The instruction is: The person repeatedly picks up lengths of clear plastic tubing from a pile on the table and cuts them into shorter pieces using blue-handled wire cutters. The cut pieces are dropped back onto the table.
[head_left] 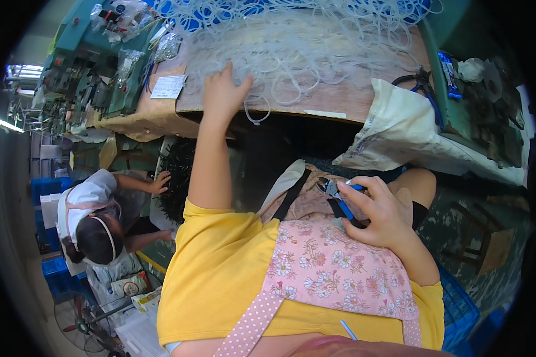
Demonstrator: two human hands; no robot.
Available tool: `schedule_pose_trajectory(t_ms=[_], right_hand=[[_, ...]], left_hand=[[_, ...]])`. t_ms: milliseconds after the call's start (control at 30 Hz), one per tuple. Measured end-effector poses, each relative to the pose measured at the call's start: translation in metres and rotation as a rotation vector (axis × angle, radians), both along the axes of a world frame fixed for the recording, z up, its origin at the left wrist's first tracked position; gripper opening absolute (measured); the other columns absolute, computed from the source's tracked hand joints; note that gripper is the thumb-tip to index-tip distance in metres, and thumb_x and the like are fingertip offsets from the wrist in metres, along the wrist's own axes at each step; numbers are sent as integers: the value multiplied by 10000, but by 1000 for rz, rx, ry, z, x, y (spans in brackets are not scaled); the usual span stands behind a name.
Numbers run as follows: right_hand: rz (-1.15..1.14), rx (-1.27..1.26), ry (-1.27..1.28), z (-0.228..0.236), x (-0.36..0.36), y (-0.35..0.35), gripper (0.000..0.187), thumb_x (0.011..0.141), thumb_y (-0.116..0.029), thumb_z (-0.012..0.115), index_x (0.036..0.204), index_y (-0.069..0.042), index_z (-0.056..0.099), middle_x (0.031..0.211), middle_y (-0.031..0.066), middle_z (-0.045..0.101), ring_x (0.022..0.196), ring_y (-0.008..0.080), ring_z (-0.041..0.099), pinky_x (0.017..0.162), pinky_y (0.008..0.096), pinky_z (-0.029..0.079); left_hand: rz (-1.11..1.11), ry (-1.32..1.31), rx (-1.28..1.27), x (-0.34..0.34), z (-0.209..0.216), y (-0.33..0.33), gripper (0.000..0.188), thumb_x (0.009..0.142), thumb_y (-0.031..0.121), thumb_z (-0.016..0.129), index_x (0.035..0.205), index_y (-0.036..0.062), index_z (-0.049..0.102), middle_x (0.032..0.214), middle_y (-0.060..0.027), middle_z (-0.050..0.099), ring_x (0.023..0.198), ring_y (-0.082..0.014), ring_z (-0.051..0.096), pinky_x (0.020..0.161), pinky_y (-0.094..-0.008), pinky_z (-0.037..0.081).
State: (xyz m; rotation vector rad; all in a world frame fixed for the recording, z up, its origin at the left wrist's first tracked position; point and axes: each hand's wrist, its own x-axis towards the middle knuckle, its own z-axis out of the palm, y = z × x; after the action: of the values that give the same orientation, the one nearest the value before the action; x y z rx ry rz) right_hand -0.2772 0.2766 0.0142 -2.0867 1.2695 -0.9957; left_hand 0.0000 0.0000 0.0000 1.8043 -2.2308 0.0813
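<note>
My left hand (223, 95) reaches out over the near edge of the wooden tabletop (345, 107), fingers stretched and thumb apart, with nothing seen in it. Close beside it lie translucent, thin plastic loops (287, 83), tangled and spread across the table. My right hand (380, 211) is lower, above the pink flowered apron (333, 262) on my lap, closed around blue-handled cutting pliers (342, 205). Their metal jaws point up and to the left, away from the loops.
A white paper slip (168, 87) lies left of my left hand. Black-and-blue pliers (421, 80) rest at the table's right, near a white sack (393, 128) draped over the edge. Green machines flank the table. A co-worker (98, 220) sits at the left beside dark strands (178, 175).
</note>
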Motion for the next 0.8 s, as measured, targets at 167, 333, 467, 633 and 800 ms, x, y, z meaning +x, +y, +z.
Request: schedule_pose_trajectory(t_ms=[167, 333, 467, 633, 800], right_hand=[[-52, 26, -15, 0, -5, 6, 690, 645, -122, 770, 1309, -129, 581, 1142, 142, 549, 906, 308, 562, 777, 402, 477], [-76, 54, -111, -6, -5, 6, 701, 715, -114, 733, 1377, -94, 505, 1153, 161, 539, 921, 323, 562, 819, 381, 478], [-82, 416, -490, -7, -9, -4, 780, 827, -149, 666, 1508, -71, 293, 1204, 168, 505, 946, 265, 547, 872, 343, 460], [-147, 365, -404, 9, -4, -11, 903, 820, -157, 679, 1557, -114, 158, 1162, 130, 475, 907, 225, 509, 852, 335, 453], [-143, -51, 156, 26, 4, -12, 634, 718, -162, 754, 1328, -168, 584, 1117, 137, 521, 938, 301, 540, 804, 413, 424]], left_hand=[[24, 259, 257, 14, 41, -20, 591, 857, 316, 543, 1326, -43, 514, 1038, -296, 653, 1061, -433, 589, 935, -432, 472], [-96, 976, 169, 14, 77, -18, 473, 927, 183, 494, 1350, -29, 481, 937, -129, 627, 996, -261, 604, 870, -387, 508], [-303, 1757, 321, -25, 67, 0, 310, 922, 86, 472, 1219, 5, 506, 959, -106, 575, 970, -229, 571, 933, -430, 469], [-515, 2403, 683, -82, 34, 81, 210, 839, 35, 512, 1040, 98, 509, 901, -79, 511, 849, -213, 510, 876, -413, 429], [-527, 2467, 573, -108, 33, 132, 221, 840, 50, 512, 1023, 164, 465, 885, -48, 470, 792, -179, 459, 766, -358, 393]])
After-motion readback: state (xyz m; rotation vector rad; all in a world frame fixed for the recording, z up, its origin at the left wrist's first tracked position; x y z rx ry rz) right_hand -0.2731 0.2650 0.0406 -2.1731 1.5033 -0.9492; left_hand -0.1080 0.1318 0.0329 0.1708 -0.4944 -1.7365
